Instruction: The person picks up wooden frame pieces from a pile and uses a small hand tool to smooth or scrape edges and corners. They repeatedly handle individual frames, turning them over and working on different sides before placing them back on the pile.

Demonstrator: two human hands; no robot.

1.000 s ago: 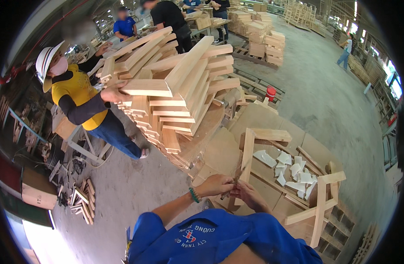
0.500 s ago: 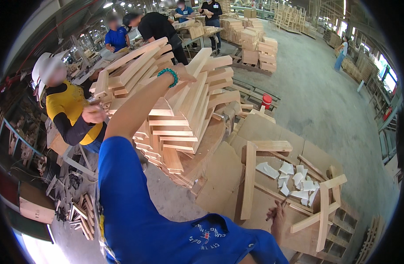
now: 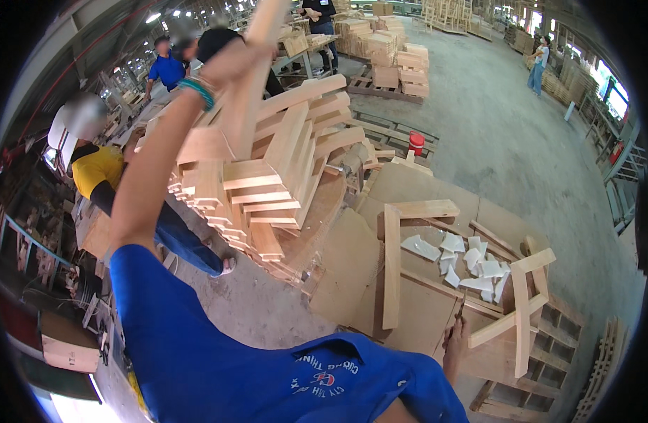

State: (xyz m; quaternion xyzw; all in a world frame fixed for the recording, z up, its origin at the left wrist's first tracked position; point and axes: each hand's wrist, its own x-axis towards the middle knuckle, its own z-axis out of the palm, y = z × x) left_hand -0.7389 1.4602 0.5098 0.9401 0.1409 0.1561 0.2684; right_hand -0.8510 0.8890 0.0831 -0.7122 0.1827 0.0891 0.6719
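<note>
My left hand (image 3: 233, 62), with a teal beaded bracelet on the wrist, is raised at the upper left. Its fingers are closed round a pale wooden frame piece (image 3: 245, 113), lifted at the pile and blurred by motion. Below it is a tall stack of angled wooden frame pieces (image 3: 288, 151). My right hand (image 3: 455, 337) is low at the right, closed on a thin pointed tool (image 3: 462, 304) whose kind I cannot make out. Near that tool, white torn scraps (image 3: 479, 264) lie on a cardboard-covered surface (image 3: 338, 264), with an L-shaped wooden frame piece (image 3: 392, 264) to their left.
Another angled wooden piece (image 3: 521, 317) lies at the right, above a slatted pallet (image 3: 553, 345). A red container (image 3: 416, 144) stands beyond the cardboard. One person in a yellow top (image 3: 98, 169) stands left of the stack; other people are farther back.
My left hand has risen up and left, lifting a wooden frame piece from the stack. The person in yellow has drawn back their hand from the pile. My right hand stays low with the tool.
</note>
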